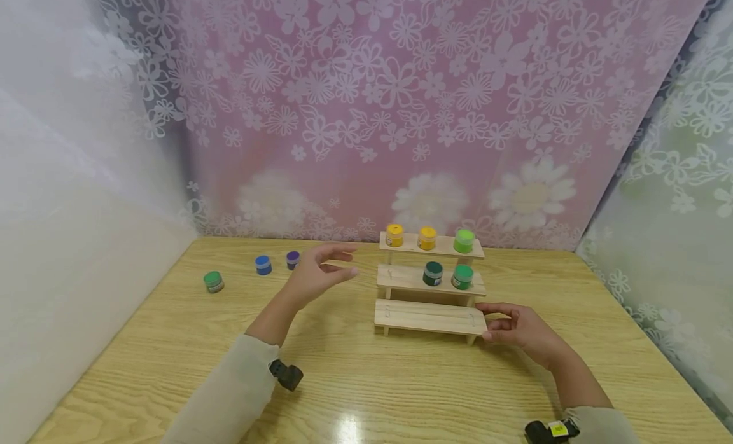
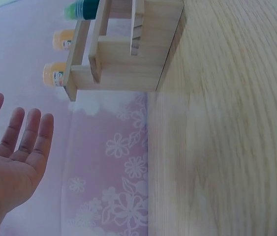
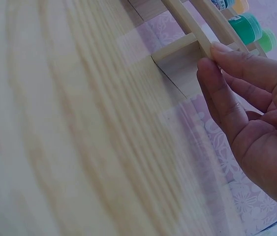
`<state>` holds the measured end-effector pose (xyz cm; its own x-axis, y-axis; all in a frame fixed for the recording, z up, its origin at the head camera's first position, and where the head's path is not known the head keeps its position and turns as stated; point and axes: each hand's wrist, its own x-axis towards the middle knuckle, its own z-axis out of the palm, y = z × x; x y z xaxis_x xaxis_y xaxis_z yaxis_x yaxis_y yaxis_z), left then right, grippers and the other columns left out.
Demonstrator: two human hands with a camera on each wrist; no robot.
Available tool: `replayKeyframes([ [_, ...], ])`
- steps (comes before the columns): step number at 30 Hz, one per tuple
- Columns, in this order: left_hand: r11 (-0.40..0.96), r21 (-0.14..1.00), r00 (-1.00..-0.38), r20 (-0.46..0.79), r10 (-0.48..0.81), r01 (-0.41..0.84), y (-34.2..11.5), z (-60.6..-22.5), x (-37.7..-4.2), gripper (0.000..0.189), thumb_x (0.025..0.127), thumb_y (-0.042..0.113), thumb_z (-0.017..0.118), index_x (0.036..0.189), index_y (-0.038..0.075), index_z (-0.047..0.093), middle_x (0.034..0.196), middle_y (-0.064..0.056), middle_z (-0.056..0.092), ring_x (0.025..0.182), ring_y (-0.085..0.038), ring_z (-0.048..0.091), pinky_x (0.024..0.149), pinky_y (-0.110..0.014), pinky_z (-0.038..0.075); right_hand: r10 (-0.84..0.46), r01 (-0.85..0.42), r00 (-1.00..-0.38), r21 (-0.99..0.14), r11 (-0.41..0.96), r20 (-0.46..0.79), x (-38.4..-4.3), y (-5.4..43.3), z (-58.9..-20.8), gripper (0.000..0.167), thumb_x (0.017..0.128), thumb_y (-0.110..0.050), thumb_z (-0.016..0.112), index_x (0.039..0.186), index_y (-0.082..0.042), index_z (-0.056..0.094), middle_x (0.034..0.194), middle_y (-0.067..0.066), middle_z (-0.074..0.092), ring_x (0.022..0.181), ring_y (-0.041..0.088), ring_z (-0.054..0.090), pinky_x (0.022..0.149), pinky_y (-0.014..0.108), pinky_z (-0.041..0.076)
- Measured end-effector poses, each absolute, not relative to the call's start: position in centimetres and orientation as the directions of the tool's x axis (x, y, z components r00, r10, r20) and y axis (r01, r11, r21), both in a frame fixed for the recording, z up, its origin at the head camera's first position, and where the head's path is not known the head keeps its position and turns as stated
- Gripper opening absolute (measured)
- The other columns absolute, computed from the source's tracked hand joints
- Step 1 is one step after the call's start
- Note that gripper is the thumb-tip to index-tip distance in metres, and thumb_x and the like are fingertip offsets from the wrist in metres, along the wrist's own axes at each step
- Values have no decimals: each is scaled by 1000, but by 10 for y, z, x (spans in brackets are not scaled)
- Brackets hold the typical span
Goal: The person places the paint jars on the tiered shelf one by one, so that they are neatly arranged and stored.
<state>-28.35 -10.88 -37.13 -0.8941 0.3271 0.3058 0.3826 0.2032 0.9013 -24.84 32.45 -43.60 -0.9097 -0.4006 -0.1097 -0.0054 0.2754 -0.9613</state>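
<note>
A three-step wooden display rack stands right of centre. My right hand holds the right end of its lowest step, thumb and fingers at the board's edge, as the right wrist view also shows. On the top step sit two yellow-orange paint jars, one at the left and one mid-step, plus a light green jar. The middle step bears a dark green jar and a green jar. My left hand hovers left of the rack, fingers spread, holding nothing.
Left of my left hand, a purple jar, a blue jar and another green jar stand on the wooden table. A pink flowered curtain hangs behind the table, with pale curtains at both sides.
</note>
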Motion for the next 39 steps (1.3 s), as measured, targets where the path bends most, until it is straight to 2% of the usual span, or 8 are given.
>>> replayKeyframes([
  [5,207,902,-901,310,303,380,-119,-370,-281,50,86,37,76,130,15,64,131,-6,57,118,-30,56,92,-40,53,-395,-4,-912,-960,278,-111,-247,324,-435,69,88,-12,74,144,10,39,106,13,63,90,19,65,81,34,57],
  [12,229,882,-896,345,280,411,-136,-372,-277,43,88,27,76,129,19,64,130,-4,58,117,-27,57,89,-39,54,-398,-4,-911,-961,277,-111,-247,323,-435,69,88,-12,73,144,10,39,103,14,63,88,18,64,82,34,57],
  [17,238,892,-908,319,272,385,-148,-374,-271,47,88,25,76,131,18,61,129,-8,57,113,-30,59,87,-39,55,-406,-8,-908,-963,269,-106,-246,323,-435,68,89,-11,72,144,10,38,105,13,63,89,18,64,83,35,56],
  [29,228,891,-909,338,243,392,-176,-381,-262,49,89,18,74,135,12,56,133,-10,54,123,-33,51,97,-46,49,-398,-4,-911,-962,275,-109,-246,323,-434,69,88,-11,73,144,10,37,102,13,63,88,18,64,82,34,57],
  [39,224,893,-914,346,212,391,-193,-388,-256,48,89,17,74,133,10,55,133,-8,53,123,-31,50,94,-34,51,-395,-7,-912,-960,280,-109,-246,322,-434,70,88,-11,74,144,10,37,103,14,64,89,18,65,82,34,57],
])
